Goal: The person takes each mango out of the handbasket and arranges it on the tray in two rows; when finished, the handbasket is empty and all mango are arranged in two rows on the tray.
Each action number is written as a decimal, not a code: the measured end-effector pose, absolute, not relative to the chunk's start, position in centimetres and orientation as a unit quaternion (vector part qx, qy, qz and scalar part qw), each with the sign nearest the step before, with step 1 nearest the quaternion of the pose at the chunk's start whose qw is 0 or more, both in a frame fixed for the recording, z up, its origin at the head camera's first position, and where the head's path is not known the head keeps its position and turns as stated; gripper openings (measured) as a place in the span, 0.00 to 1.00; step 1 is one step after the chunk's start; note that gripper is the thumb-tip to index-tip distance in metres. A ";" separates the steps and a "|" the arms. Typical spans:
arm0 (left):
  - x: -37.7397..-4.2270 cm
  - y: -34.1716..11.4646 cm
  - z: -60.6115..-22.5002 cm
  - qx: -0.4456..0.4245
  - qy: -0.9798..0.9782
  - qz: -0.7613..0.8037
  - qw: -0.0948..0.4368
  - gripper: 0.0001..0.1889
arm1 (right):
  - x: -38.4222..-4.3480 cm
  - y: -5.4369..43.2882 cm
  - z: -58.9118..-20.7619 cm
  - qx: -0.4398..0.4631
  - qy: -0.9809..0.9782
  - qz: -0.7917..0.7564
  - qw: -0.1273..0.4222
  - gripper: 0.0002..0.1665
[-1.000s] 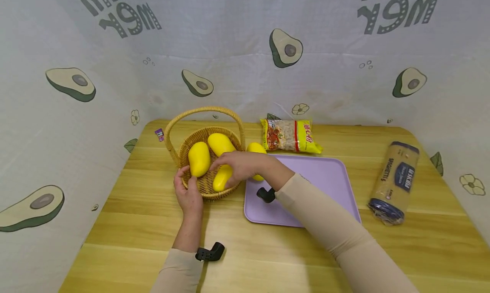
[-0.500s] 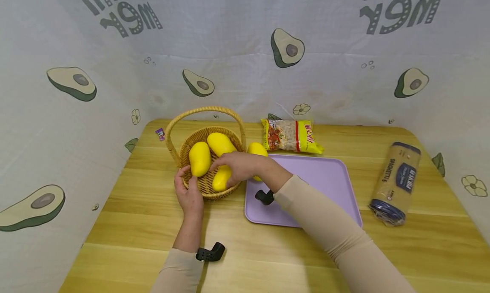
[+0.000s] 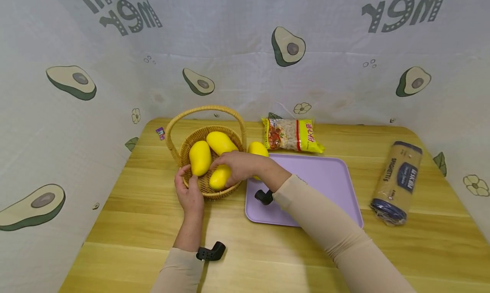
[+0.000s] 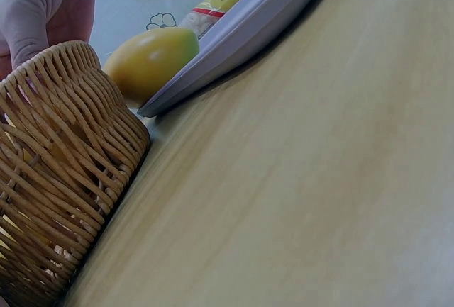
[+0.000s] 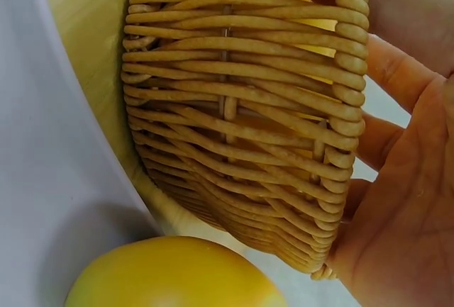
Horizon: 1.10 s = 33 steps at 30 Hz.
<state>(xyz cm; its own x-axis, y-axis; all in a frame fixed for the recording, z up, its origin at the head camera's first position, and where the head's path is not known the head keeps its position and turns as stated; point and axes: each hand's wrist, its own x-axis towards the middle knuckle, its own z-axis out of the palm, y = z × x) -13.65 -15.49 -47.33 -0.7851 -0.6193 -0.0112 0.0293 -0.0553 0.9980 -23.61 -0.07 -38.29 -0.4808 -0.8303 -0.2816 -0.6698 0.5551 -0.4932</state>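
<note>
A wicker basket (image 3: 229, 194) with an arched handle (image 3: 208, 108) holds three yellow mangoes: a left one (image 3: 200, 158), a back one (image 3: 221, 143) and a front one (image 3: 220, 177). My left hand (image 3: 190, 195) grips the basket's front-left rim between fingers and thumb. Reaching over the right rim, my right hand (image 3: 242, 167) has thumb and fingers around the front mango, seen from the palm side in the right wrist view; the rim hides its fingertips there. Outside the basket, another mango (image 3: 258, 149) lies by the tray's left corner, partly behind my right wrist.
A lilac tray (image 3: 325, 174) lies under my right forearm. Behind it is a yellow-ended food bag (image 3: 289, 135). A spaghetti pack (image 3: 397, 182) lies at the right, and a small purple packet (image 3: 160, 133) at the back left. A printed curtain (image 3: 245, 72) surrounds the table.
The front mango has shifted slightly left within the basket and shows more of its surface. My hands have barely moved.
</note>
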 end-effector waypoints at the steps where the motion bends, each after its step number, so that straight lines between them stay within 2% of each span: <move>1: -13.6 -15.5 -47.3 0.228 -0.645 -0.691 0.235 0.18 | -23.6 -0.1 -38.3 -0.445 0.846 -0.158 0.248 0.38; 20: -13.7 -15.4 -47.3 0.231 -0.644 -0.690 0.238 0.18 | -23.4 -0.2 -38.9 -0.449 0.856 -0.134 0.219 0.36; 33: -13.5 -15.4 -47.3 0.231 -0.642 -0.693 0.234 0.18 | -23.0 0.4 -38.3 -0.460 0.855 -0.167 0.170 0.36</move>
